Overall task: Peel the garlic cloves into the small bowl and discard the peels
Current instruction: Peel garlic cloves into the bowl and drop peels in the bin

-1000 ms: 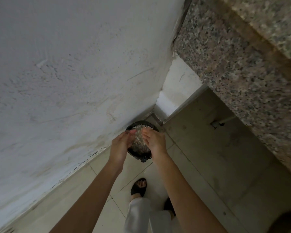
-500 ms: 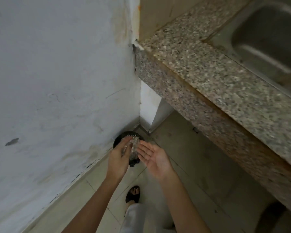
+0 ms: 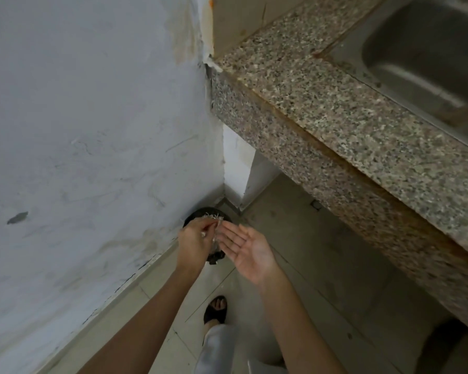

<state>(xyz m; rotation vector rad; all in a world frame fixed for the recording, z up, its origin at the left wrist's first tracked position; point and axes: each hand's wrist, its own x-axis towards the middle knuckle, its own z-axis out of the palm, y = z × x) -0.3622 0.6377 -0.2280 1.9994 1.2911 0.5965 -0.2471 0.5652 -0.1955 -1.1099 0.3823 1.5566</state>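
Speckled grey-brown granite countertop (image 3: 335,109) runs off toward two o'clock from the hands, with a dull stainless-steel sink basin (image 3: 430,49) set into it on the far side. Down in the corner where the scuffed white plaster wall (image 3: 92,130) meets the pale tiled floor (image 3: 322,252) stands a round black waste bin (image 3: 200,213) — mostly hidden beneath the person's hands. The left hand (image 3: 197,238) hangs over the bin with fingers curled, pinching a wad of pale papery garlic peels (image 3: 214,218) whose frayed edge pokes out at twelve o'clock of the knuckles. The right hand (image 3: 250,252), at three o'clock of the left and just beside it, lies palm-up with fingers straight, holding nothing. At six o'clock of the hands a foot in a black sandal (image 3: 215,310) stands on the tiles, with a white trouser leg (image 3: 216,346) below it.
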